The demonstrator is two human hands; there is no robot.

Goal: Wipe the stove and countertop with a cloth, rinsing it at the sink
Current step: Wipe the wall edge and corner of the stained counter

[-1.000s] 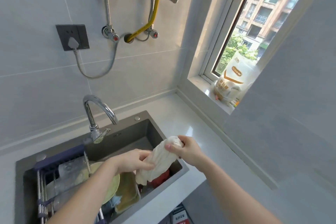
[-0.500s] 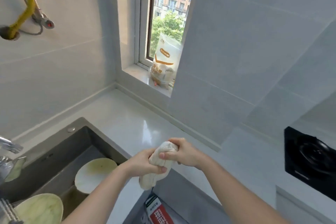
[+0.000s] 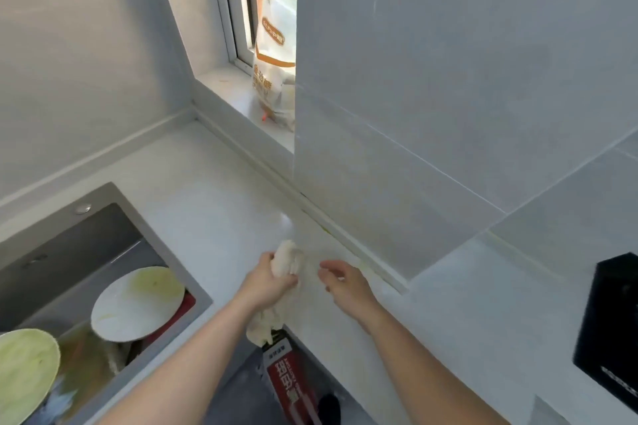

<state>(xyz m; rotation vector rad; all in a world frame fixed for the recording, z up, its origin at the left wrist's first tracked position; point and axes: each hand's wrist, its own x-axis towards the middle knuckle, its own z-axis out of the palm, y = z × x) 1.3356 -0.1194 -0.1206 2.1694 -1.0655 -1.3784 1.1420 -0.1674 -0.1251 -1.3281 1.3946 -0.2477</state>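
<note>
Pale grey tiled walls (image 3: 448, 45) meet at a daylit window (image 3: 241, 10) with a white sill (image 3: 238, 97).

1. The pale grey stone countertop (image 3: 214, 190) runs in an L along the tiled walls.
2. A grey steel sink (image 3: 103, 238) is set into it at 9 o'clock.
3. A black glass stove (image 3: 614, 331) lies on it at 3 o'clock.

Bright, even daylight enters through the narrow white-framed window (image 3: 241, 10); the view through it is overexposed. Below the window, the pale glossy countertop (image 3: 207, 210) shows a soft glare patch. Shadows faint, cool grey cast on tiled walls. Wide-angle bending grows away from the window. Motion blur smears detail far below-left of it; overall softness.
</note>
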